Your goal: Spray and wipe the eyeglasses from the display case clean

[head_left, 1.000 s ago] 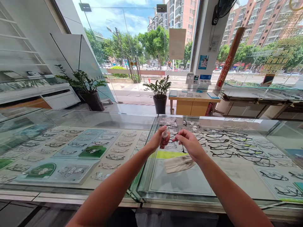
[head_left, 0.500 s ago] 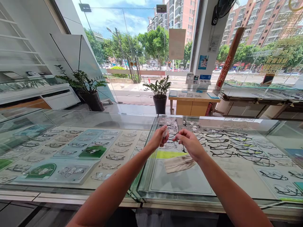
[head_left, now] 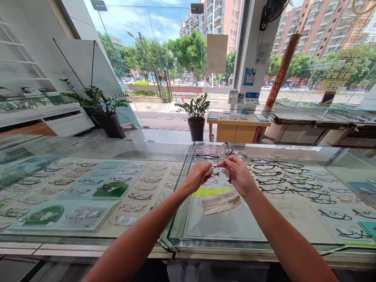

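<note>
Both my hands are raised together over a glass display counter (head_left: 223,235). My left hand (head_left: 199,176) is closed round a small white bottle (head_left: 209,170), its tip turned toward the right. My right hand (head_left: 238,174) pinches a pair of thin black-framed glasses (head_left: 225,166), one arm of which sticks up above my fingers. The bottle tip sits close to the lens. Below my hands a beige folded cloth (head_left: 220,203) lies on the glass, next to a yellow-green card (head_left: 207,192).
Rows of glasses (head_left: 288,180) lie inside the case on the right, and more glasses (head_left: 96,184) fill the left case. Two potted plants (head_left: 196,117) stand by the glass shopfront. A wooden counter (head_left: 239,129) stands beyond.
My hands have drawn closer together and the glasses have risen a little, with one arm now showing above my right fingers. The view has shifted slightly to the right.
</note>
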Demonstrator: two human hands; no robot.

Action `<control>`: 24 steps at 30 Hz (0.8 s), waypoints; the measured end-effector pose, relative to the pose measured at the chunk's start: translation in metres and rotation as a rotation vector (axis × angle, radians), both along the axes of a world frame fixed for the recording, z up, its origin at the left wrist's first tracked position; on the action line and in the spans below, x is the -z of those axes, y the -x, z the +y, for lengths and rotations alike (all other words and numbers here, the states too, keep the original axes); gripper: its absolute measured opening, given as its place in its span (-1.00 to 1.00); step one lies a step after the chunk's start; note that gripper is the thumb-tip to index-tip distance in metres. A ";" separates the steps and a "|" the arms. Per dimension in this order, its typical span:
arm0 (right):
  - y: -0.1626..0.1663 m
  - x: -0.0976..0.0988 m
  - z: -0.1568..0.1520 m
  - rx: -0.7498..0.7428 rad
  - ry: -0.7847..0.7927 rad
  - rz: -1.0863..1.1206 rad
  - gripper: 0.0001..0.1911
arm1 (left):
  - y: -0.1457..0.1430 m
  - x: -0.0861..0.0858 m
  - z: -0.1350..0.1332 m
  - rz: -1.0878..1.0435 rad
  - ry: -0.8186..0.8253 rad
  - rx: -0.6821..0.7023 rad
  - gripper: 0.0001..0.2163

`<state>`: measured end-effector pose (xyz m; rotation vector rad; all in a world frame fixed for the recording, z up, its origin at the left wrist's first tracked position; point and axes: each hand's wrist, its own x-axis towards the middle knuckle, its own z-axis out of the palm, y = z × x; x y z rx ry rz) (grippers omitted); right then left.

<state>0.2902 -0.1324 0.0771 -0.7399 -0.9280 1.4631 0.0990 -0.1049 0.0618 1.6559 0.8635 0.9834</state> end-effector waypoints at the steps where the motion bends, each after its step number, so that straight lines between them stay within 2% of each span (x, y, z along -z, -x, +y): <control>1: -0.002 -0.001 0.001 0.006 -0.003 0.003 -0.63 | 0.006 -0.003 0.006 -0.039 -0.010 -0.050 -0.32; 3: -0.006 -0.002 0.003 0.019 -0.004 0.012 -0.62 | 0.023 -0.006 0.022 -0.137 -0.042 -0.209 -0.36; 4: -0.009 -0.003 0.004 0.022 -0.002 0.018 -0.61 | 0.033 -0.007 0.033 -0.163 -0.085 -0.333 -0.41; 6: -0.013 -0.004 0.005 0.015 0.000 0.021 -0.61 | 0.057 -0.005 0.055 -0.072 -0.188 -0.647 -0.52; 7: -0.014 -0.005 0.006 0.008 0.000 0.020 -0.62 | 0.069 -0.002 0.066 -0.045 -0.186 -0.742 -0.59; 10: -0.018 -0.005 0.007 -0.001 -0.003 0.030 -0.63 | 0.100 0.014 0.094 0.014 -0.120 -0.910 -0.80; 11: -0.018 -0.006 0.008 -0.001 -0.002 0.039 -0.63 | 0.109 0.020 0.102 0.041 -0.086 -0.956 -0.81; 14: -0.019 -0.006 0.009 0.002 -0.006 0.067 -0.62 | 0.127 0.040 0.117 0.109 -0.014 -1.042 -0.75; 17: -0.019 -0.007 0.009 0.012 -0.010 0.065 -0.60 | 0.137 0.054 0.123 0.166 0.013 -1.053 -0.71; 24: -0.021 -0.009 0.010 0.013 -0.005 0.062 -0.62 | 0.141 0.064 0.124 0.262 0.042 -1.018 -0.66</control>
